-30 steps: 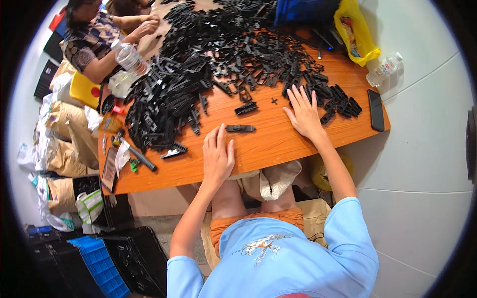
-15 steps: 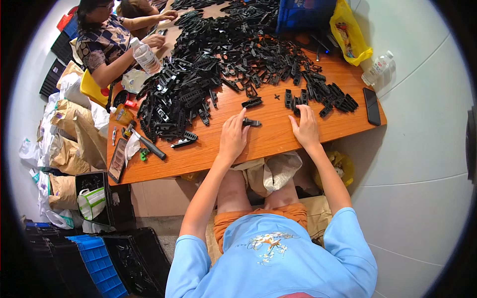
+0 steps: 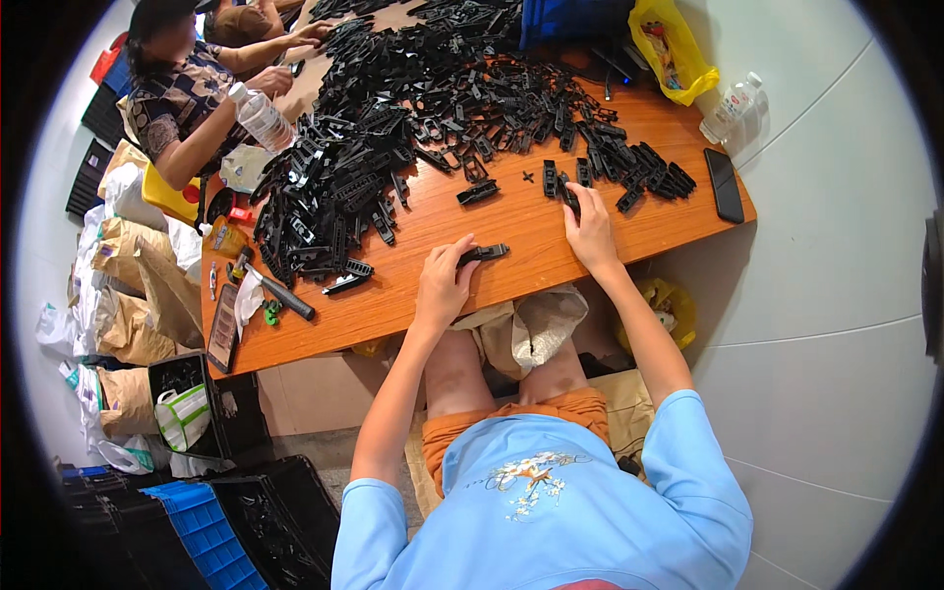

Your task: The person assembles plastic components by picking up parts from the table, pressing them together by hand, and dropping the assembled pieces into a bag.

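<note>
Near the front edge of the table, my left hand is closed with thumb and fingers on one end of a long black plastic part. My right hand is farther forward, its fingers pinching another black plastic part, mostly covered by the fingers. Just beyond that hand lie two short black blocks, a left one and a right one. A tiny black cross-shaped piece lies left of them. A single black part rests beyond my left hand.
A big heap of black plastic parts spreads over the wooden table. Phones lie at the left and right edges, with a hammer at left. Bottles stand at both sides. A co-worker sits at the far left.
My left hand has drawn its black part nearer to the table's front edge. My right hand stays by the short blocks, its fingers now closer around a part. The whole view has shifted slightly.
</note>
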### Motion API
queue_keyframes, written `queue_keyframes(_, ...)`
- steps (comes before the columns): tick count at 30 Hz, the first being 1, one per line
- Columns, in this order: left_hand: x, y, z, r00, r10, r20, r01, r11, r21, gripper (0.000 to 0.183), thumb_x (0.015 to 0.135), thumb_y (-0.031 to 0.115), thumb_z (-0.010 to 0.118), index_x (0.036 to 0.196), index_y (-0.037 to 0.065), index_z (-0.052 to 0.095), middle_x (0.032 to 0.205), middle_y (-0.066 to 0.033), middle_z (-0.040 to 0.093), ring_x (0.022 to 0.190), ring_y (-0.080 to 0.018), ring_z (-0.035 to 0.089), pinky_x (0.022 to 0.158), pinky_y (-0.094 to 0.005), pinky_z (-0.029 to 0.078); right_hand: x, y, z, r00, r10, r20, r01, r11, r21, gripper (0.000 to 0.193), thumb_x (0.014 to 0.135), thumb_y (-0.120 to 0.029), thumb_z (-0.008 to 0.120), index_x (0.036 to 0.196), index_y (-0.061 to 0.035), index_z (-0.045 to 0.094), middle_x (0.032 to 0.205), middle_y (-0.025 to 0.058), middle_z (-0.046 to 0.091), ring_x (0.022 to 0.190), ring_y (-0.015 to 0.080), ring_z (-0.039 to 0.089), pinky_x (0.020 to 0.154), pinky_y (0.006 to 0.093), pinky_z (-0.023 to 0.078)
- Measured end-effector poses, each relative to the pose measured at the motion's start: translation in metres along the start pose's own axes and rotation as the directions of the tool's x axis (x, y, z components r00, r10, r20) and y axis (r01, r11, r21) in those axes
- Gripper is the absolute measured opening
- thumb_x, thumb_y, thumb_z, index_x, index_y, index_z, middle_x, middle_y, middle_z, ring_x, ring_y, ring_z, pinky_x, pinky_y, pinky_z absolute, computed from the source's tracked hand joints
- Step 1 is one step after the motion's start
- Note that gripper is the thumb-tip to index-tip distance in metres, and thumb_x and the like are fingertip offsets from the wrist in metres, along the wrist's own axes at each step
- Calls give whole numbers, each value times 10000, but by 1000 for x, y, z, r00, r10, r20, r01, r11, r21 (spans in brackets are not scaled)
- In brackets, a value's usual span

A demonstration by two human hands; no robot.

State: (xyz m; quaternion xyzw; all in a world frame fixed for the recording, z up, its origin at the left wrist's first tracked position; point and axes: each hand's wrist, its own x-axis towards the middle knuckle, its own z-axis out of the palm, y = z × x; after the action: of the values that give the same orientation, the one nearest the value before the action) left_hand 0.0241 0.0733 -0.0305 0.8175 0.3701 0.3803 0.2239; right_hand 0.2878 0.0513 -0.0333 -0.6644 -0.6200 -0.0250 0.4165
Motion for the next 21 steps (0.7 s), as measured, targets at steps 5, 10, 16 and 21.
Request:
queue_keyframes(5,-1,0,-2,1000,-3,-6,3,1000,-18,438,795,4,692,1216,41,580,1046,-102,663,999,-269,598,845,-348,494,-11,-15,-7,983,181,35,-184,965,186,340,831,-111,691,1117,8,549,877,136,588,702,223,612,624,343,507)
queue_keyframes(10,0,-1,-1,1000,-25,2,25,999,-48,471,781,4,692,1229,58,558,1039,-84,670,991,-271,593,860,-365,475,-21,-26,-17,951,267,157,-283,955,91,328,830,-184,712,1031,9,539,699,117,588,619,281,606,565,380,471)
queue_keyframes(16,1,-1,-3,1000,-13,11,13,999,-30,481,783,-5,686,1240,56,549,1037,-88,668,986,-274,591,852,-364,480,-21,-25,-31,978,163,132,-166,986,16,226,876,-98,621,1064,-10,532,937,177,585,792,325,607,661,403,478)
queue_keyframes(21,0,1,-5,1000,-15,19,16,998,-58,483,792,-21,669,1251,55,539,1045,-95,665,1004,-276,593,855,-363,488,13,-13,-54,837,-368,404,500,815,-292,525,779,72,544,1274,-101,517,1290,80,496,1197,273,466,998,378,383)
